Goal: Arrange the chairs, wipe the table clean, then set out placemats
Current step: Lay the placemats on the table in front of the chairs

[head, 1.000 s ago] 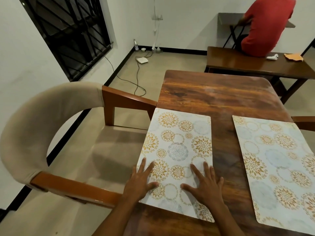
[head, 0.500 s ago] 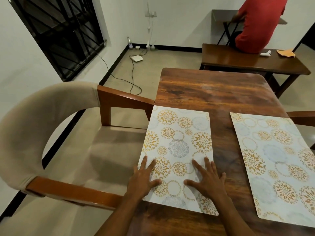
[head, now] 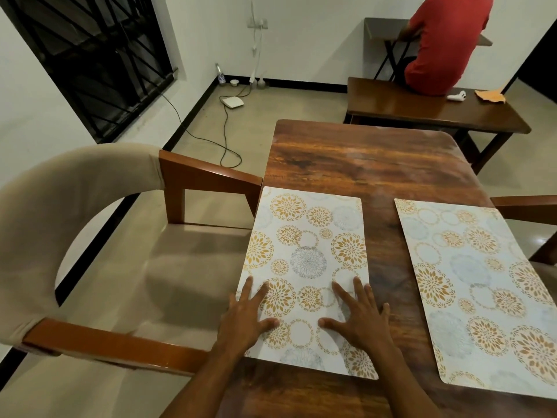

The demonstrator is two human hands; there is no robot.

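Chair: a beige-cushioned armchair with orange-brown wooden arms (head: 114,345) stands left of the left hand, its near arm passing under that forearm.
Left hand: the left hand (head: 244,321) lies flat, fingers straight and spread, pressing the mat's near left corner.
Mat: a white rectangular placemat printed with gold and grey flower circles (head: 307,236) stretches away from both sets of fingertips.
Right hand: the right hand (head: 358,321) lies flat and spread on the mat's near right part.
Table: the dark brown wooden table (head: 361,158) lies beneath both hands.
Other mat: a second placemat with the same print (head: 470,282) lies right of the right hand, bare wood between.
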